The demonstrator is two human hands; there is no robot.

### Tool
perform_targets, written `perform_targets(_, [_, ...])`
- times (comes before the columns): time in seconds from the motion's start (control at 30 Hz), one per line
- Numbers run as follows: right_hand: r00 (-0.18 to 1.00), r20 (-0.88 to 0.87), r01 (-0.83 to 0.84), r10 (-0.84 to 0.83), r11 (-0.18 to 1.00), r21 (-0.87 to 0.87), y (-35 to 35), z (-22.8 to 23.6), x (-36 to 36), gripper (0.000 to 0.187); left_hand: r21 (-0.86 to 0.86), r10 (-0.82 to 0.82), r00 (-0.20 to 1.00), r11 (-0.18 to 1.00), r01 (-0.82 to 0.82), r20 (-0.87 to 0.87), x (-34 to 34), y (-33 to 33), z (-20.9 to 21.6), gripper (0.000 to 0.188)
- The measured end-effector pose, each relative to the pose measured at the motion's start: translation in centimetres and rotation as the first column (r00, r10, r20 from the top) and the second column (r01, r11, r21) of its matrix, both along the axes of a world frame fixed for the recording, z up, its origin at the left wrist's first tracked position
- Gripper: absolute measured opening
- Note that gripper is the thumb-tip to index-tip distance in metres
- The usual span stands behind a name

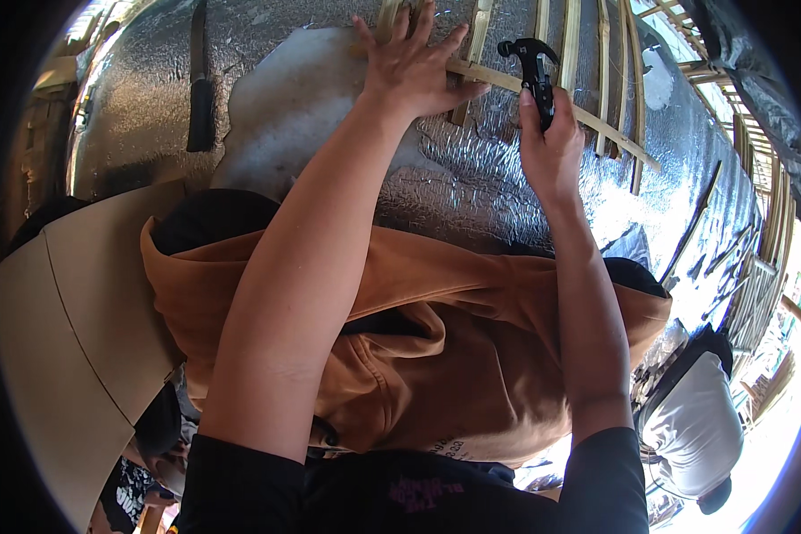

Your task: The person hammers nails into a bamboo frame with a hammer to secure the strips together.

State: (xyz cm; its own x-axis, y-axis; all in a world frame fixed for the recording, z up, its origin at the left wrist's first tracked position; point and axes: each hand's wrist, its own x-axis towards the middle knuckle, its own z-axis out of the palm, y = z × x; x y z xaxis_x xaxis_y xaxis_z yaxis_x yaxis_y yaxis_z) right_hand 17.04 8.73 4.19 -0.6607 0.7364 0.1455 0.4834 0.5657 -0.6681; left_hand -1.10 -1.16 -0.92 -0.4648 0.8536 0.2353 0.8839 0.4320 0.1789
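My left hand lies with its fingers spread over a crosswise bamboo slat and the end of an upright strip. My right hand is wrapped around the handle of a small black claw hammer, whose head is raised toward the far side. Several long bamboo strips run away from me, crossed by the slat between my two hands. They rest on a crinkled silver foil sheet. Whether a nail stands under the hammer cannot be made out.
A long knife with a dark handle lies on the foil at the left. The foil has a whitish worn patch. A brown hooded sweatshirt spreads across my front. A tan panel stands at left. A person shows at lower left.
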Motion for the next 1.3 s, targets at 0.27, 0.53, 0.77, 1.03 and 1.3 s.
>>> perform_targets(0.27, [1.000,-0.007,-0.010,0.010,1.000,0.003,0.1,-0.2,0.1,0.024,-0.212,0.101,0.993,0.974,-0.085,0.064,0.7,0.0,2.6,0.098])
perform_targets(0.53, [0.999,-0.013,-0.031,0.032,0.999,0.018,0.1,-0.3,0.3,0.023,-0.182,0.066,0.994,0.982,-0.048,0.091,0.6,0.2,2.9,0.091])
perform_targets(0.77, [0.998,-0.026,-0.051,0.051,0.998,0.024,0.2,-0.3,0.3,0.022,-0.029,-0.002,0.985,1.000,0.007,0.172,0.0,-0.2,2.0,0.080])
perform_targets(1.03, [0.996,-0.060,-0.065,0.068,0.997,0.047,0.0,0.0,0.1,0.020,0.124,0.029,0.913,0.989,-0.086,0.407,-0.4,0.1,2.9,0.062])
perform_targets(1.3, [0.998,-0.013,-0.060,0.060,0.998,0.009,0.1,0.1,0.3,0.023,0.151,0.004,0.896,0.985,-0.080,0.445,-0.6,0.4,2.8,0.033])
